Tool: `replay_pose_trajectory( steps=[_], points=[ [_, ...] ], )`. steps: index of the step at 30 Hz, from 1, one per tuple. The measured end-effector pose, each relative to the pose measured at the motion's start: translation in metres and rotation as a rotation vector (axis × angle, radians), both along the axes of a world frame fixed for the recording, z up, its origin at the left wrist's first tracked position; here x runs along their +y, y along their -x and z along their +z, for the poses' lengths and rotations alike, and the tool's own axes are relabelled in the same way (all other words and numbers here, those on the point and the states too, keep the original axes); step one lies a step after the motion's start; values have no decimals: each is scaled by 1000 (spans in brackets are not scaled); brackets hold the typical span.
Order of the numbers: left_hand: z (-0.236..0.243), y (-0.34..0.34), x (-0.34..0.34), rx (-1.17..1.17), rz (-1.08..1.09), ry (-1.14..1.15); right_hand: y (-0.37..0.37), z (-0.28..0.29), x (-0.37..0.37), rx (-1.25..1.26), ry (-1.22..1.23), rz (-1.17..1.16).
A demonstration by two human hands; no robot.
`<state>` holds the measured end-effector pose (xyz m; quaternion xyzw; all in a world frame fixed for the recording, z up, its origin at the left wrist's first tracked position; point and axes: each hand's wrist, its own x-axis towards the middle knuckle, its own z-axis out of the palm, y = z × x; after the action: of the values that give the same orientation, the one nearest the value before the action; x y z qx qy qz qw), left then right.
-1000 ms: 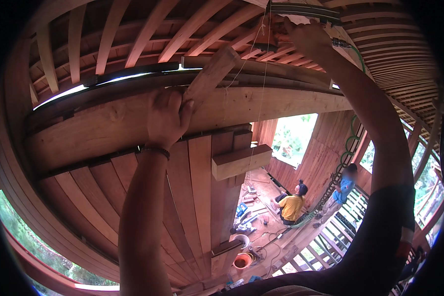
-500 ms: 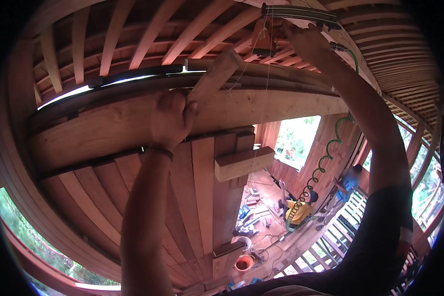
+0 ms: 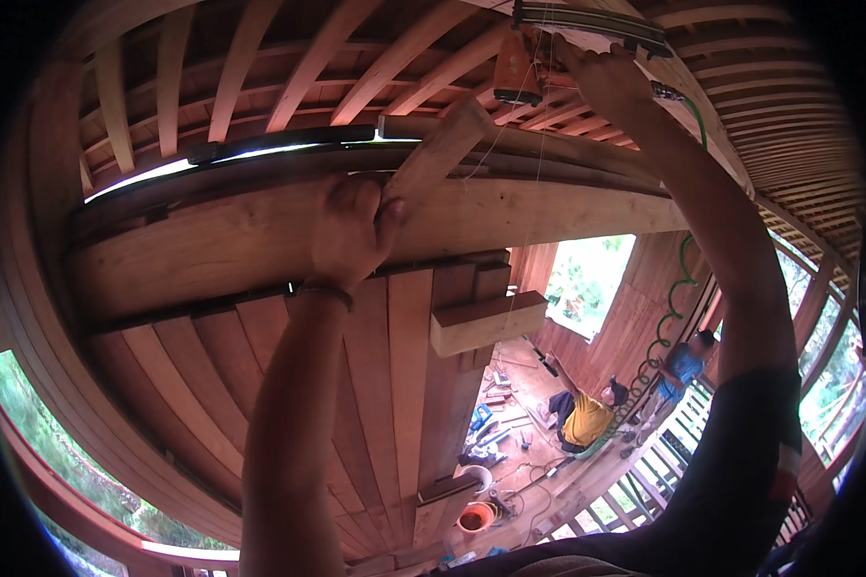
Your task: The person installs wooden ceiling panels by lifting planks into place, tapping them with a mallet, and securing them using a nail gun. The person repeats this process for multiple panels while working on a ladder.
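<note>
Looked up into a curved timber roof of rafters (image 3: 241, 77), with a heavy horizontal beam (image 3: 548, 207) across the middle. Left hand (image 3: 351, 236) wrapped shut around the lower end of a slanting wooden strut (image 3: 443, 154), which rose up and right from the fist to the rafters. Right hand (image 3: 611, 82) raised higher, closed on an orange power tool (image 3: 517, 72) pressed at the roof, just right of the strut's top. Far below, a person in a yellow shirt (image 3: 587, 418) and an orange bucket (image 3: 474, 517).
</note>
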<state>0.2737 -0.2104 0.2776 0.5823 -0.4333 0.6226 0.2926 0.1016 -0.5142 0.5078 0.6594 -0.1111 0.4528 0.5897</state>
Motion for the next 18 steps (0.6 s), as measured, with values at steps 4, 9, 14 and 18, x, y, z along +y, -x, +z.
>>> replay_pose_trajectory(
  steps=[4,9,14,18],
  points=[
    [1,-1,-3,-48,6,1,-2,4,-17,66,-49,62],
    [-2,-3,0,-36,67,8,-7,-6,-5,22,37,59],
    [-1,-2,1,-3,20,-12,-28,-1,-3,42,72,195],
    [-1,-1,0,-28,-5,16,-45,7,-8,-2,104,181]
  ],
)
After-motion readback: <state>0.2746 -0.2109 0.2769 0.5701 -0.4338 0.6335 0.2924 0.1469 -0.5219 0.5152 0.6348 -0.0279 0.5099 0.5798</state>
